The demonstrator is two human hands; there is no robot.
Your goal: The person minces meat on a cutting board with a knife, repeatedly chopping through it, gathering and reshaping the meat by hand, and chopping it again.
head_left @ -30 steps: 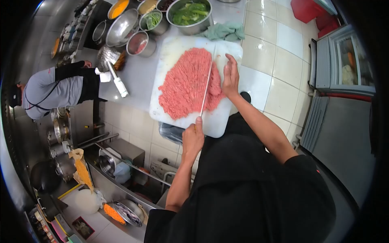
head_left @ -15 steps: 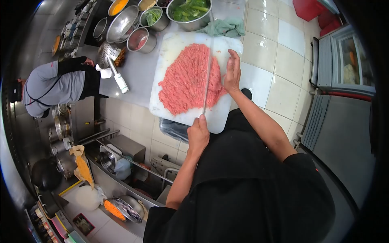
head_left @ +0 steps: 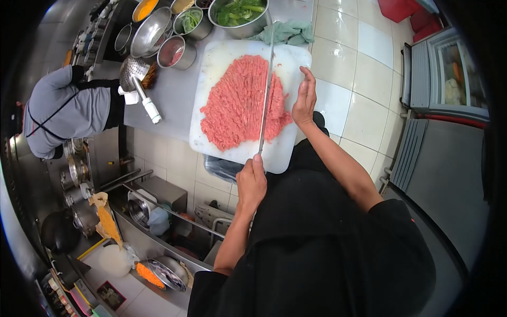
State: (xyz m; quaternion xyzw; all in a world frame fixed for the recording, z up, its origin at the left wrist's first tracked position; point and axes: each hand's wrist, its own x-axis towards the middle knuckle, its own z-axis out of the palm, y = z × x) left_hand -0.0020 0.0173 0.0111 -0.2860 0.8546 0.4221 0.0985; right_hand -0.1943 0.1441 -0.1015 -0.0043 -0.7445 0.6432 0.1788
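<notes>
Left hand [head_left: 251, 185]: closed around long knife [head_left: 265, 103], blade across minced meat [head_left: 235, 105]. Right hand [head_left: 304, 100]: open, at right edge of cutting board [head_left: 277, 154].

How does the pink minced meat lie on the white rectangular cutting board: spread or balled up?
Spread out: the meat forms a broad, ridged layer, with white board showing around it.

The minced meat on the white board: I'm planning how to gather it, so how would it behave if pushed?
The minced meat would probably deform rather than slide as one block, since it lies in a soft-looking, ridged layer. Bits might break away, judging by its ragged edge.
</notes>
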